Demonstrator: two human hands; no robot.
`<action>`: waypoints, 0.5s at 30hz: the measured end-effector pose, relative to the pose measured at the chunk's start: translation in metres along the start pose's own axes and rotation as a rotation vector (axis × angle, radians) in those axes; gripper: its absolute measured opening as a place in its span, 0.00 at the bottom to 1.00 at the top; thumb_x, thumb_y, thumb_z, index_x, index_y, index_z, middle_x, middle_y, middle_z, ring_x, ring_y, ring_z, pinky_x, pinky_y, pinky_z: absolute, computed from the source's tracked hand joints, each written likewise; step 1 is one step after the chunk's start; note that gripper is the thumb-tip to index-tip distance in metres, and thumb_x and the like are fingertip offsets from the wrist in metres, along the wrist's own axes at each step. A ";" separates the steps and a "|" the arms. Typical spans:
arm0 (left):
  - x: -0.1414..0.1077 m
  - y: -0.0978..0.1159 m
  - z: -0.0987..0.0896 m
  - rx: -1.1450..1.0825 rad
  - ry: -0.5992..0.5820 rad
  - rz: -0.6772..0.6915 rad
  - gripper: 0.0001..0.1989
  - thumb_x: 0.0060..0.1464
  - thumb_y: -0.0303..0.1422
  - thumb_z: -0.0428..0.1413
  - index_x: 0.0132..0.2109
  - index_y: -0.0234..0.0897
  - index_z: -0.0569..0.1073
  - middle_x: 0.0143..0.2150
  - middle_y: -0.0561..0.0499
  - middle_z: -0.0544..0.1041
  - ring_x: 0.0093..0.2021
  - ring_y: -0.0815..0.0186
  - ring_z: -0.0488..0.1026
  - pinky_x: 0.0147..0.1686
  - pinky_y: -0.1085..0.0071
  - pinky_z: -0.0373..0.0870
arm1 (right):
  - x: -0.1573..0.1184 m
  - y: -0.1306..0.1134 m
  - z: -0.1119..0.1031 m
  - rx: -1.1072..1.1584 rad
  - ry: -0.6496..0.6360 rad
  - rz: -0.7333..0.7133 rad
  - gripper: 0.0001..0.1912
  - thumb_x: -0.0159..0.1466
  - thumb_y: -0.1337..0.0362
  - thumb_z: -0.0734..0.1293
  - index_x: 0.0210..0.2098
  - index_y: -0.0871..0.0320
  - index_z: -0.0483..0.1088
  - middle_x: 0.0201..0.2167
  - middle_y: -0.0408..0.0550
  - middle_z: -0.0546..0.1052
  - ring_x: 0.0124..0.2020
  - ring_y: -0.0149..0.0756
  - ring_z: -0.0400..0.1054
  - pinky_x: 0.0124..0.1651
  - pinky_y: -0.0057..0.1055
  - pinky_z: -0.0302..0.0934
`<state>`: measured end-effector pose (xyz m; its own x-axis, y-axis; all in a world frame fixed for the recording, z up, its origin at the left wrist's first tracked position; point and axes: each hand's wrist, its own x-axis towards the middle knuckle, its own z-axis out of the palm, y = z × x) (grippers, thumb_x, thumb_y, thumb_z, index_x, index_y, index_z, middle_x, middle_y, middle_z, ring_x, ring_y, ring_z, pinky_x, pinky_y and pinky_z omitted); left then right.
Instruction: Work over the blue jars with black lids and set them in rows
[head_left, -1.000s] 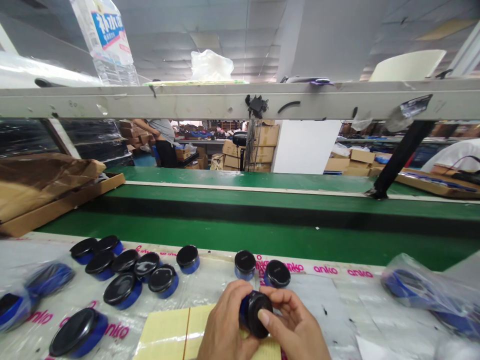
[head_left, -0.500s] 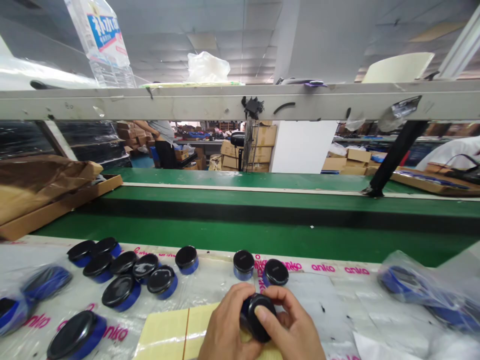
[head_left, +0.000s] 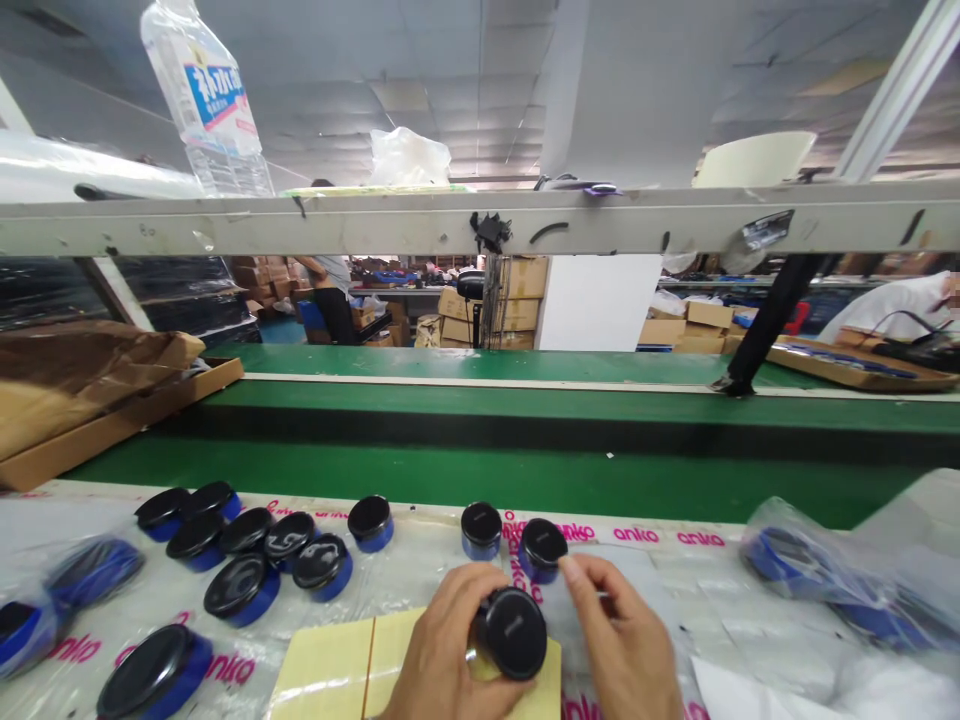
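Right hand [head_left: 630,650] has lifted off the round, glossy black-lidded container [head_left: 516,632], fingers bent, can't tell if pinching anything; left hand [head_left: 442,650] grips that container above flat yellow sheets [head_left: 322,665]. Just beyond, two round blue containers [head_left: 480,528] with black lids stand on pink-lettered whitish plastic sheeting [head_left: 397,575].

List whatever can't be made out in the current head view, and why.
In the head view:
Underside of the round, black-lidded container: turned away, with the left hand around it.
Mark on its lid: too small and blurred.
Whether the right hand pinches anything: its own fingers block the gap.
Contents of the brown cardboard tray: mostly covered by crumpled brown paper.
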<state>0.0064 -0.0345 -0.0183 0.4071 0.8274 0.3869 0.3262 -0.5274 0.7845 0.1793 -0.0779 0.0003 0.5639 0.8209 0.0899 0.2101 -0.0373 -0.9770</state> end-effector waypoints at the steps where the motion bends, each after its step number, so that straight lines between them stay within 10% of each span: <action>1: 0.002 0.002 -0.004 0.013 0.011 -0.021 0.34 0.36 0.20 0.67 0.53 0.45 0.74 0.55 0.46 0.76 0.55 0.51 0.75 0.54 0.58 0.75 | 0.003 0.001 -0.006 -0.012 0.068 0.036 0.23 0.62 0.39 0.66 0.35 0.52 0.76 0.33 0.45 0.80 0.38 0.45 0.71 0.43 0.34 0.62; 10: 0.021 0.002 -0.062 0.266 0.138 -0.279 0.25 0.52 0.27 0.60 0.58 0.40 0.68 0.55 0.44 0.76 0.54 0.51 0.75 0.54 0.54 0.70 | 0.002 -0.004 -0.016 0.096 0.089 0.028 0.28 0.62 0.35 0.64 0.33 0.53 0.78 0.35 0.49 0.81 0.42 0.49 0.72 0.48 0.37 0.63; 15: 0.027 -0.013 -0.059 0.363 0.148 -0.311 0.23 0.49 0.21 0.57 0.53 0.38 0.69 0.51 0.44 0.79 0.51 0.52 0.78 0.51 0.57 0.71 | -0.001 0.000 -0.016 0.086 -0.006 0.007 0.27 0.61 0.35 0.65 0.34 0.53 0.77 0.38 0.49 0.82 0.46 0.52 0.75 0.48 0.38 0.64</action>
<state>-0.0371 0.0057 0.0104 0.1271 0.9607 0.2468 0.6993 -0.2633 0.6646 0.1914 -0.0874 0.0032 0.5600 0.8244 0.0821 0.1363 0.0061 -0.9906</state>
